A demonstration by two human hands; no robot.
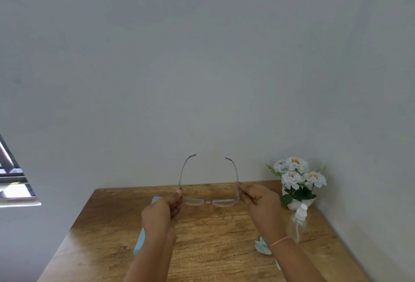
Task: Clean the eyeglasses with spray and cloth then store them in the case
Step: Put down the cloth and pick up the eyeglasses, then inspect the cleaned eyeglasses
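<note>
Clear-framed eyeglasses (pixel 208 201) hang in the air above the wooden table (pixel 213 237), temples unfolded and pointing away from me. My left hand (pixel 162 213) pinches the frame's left corner, and my right hand (pixel 258 199) pinches the right corner. A clear spray bottle (pixel 298 223) with a white nozzle stands on the table to the right of my right forearm. A light blue cloth (pixel 262 247) lies partly hidden under that forearm. The light blue case (pixel 141 239) lies on the left, mostly behind my left hand and arm.
A white pot of white flowers (pixel 296 180) stands at the table's back right corner against the grey wall. A window (pixel 13 180) shows at the far left. The table's left edge runs diagonally toward me.
</note>
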